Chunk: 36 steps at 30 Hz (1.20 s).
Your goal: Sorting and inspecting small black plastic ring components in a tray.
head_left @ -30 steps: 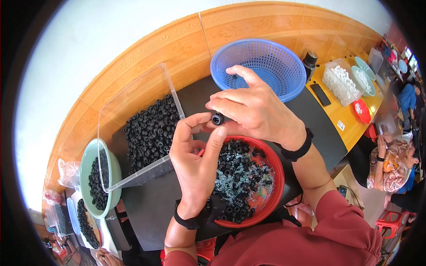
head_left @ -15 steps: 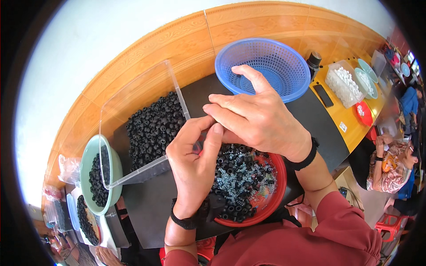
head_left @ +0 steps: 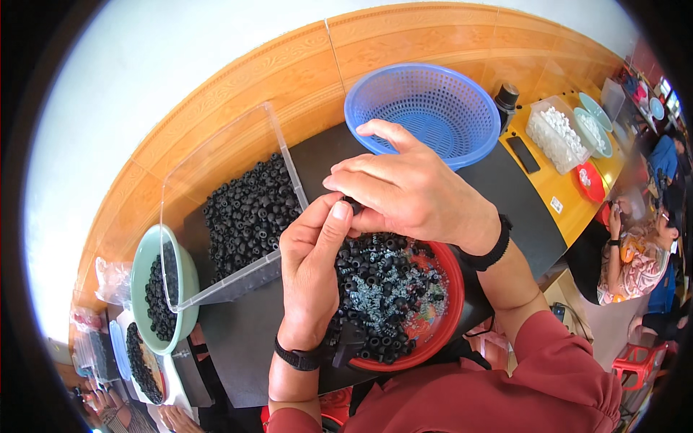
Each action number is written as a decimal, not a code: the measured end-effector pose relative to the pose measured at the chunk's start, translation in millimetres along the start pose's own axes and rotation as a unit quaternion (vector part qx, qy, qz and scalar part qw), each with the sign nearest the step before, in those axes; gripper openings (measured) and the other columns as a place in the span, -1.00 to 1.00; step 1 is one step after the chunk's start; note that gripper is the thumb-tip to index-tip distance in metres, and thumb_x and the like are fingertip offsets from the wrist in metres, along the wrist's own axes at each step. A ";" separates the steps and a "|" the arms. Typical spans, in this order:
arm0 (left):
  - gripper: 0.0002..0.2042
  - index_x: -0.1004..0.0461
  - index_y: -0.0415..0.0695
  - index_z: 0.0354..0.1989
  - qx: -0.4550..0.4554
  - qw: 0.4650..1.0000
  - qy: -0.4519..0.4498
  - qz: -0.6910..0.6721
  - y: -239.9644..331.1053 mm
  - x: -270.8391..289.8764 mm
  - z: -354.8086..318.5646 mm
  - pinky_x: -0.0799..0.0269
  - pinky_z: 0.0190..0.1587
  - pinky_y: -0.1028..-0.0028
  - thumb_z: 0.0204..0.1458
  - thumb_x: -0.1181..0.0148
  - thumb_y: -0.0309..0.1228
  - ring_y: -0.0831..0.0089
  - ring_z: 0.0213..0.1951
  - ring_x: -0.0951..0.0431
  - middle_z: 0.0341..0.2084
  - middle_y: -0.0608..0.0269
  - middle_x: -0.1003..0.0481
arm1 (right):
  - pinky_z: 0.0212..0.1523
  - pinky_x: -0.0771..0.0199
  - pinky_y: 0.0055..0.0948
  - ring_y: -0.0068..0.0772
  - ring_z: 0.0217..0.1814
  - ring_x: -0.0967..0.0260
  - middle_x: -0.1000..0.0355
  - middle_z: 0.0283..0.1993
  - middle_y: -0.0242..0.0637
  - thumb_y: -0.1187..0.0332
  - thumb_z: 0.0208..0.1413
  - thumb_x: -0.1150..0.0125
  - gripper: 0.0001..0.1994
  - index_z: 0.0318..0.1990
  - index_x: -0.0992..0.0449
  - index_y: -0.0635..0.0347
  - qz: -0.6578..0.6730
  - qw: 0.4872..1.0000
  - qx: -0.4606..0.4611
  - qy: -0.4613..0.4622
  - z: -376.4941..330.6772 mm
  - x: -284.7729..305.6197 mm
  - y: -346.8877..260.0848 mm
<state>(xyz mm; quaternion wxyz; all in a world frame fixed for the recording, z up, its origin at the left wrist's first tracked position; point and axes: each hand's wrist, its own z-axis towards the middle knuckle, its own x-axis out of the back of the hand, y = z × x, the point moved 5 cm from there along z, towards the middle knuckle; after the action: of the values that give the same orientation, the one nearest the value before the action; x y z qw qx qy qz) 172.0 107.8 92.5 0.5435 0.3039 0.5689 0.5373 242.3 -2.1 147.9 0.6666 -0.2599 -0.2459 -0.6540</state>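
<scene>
My left hand pinches a small black ring-like plastic part between thumb and forefinger. Close against it, my right hand grips the same part from the other side with its lower fingers, while its upper fingers stay stretched out above. Both hands are held over a red basin, which contains loose black parts and many small pale springs. The right hand's grip is partly hidden behind its own fingers.
A clear plastic box heaped with black parts stands left of my hands, beside a green bowl. Behind is a blue perforated basket. A black bottle and phone sit to the right. Other people work at both sides.
The fingertips have turned slightly, so the black part now shows between them. My right hand has shifted a little left and down; its forefinger stays raised.
</scene>
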 end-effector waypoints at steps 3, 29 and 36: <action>-0.71 -0.46 -0.37 -0.05 -0.003 1.000 -0.016 0.021 -3.7 0.2 2.5 -0.36 -0.11 0.56 0.29 0.02 -0.35 0.58 -0.26 -0.48 -0.31 0.23 -0.54 | 0.18 -0.27 -0.17 -0.33 -0.38 -0.39 -0.33 -0.49 -0.36 0.24 -0.04 -0.30 -0.77 -0.36 -0.45 0.19 -0.028 0.998 0.036 0.038 -3.3 0.1 -0.7; -0.34 -0.02 -0.53 0.27 0.048 0.878 -0.050 -0.474 20.8 39.3 14.6 -0.47 0.03 0.45 0.30 0.11 -0.10 0.32 -0.07 -0.50 -0.07 -0.05 -0.47 | 0.06 -0.36 -0.23 -0.33 -0.08 -0.49 -0.56 -0.12 -0.32 0.11 -0.20 -0.44 -0.53 -0.11 -0.59 0.14 -0.112 0.991 -0.025 0.060 -1.6 17.0 12.6; -0.57 -0.18 -0.33 0.22 0.065 0.922 -0.066 -0.376 15.4 19.2 10.6 -0.40 -0.20 0.56 0.32 0.12 -0.26 0.45 -0.25 -0.42 -0.19 0.18 -0.49 | -0.19 -0.42 -0.34 -0.23 -0.35 -0.47 -0.53 -0.37 -0.28 0.38 -0.07 -0.35 -0.87 -0.34 -0.59 0.18 -0.105 0.991 -0.077 0.004 -10.1 12.2 26.0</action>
<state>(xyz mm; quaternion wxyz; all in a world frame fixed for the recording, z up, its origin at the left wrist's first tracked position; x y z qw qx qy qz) 174.1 132.3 103.2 0.7210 0.1372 0.6379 0.2333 268.5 -17.6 147.9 0.5731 -0.2800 -0.2182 -0.7386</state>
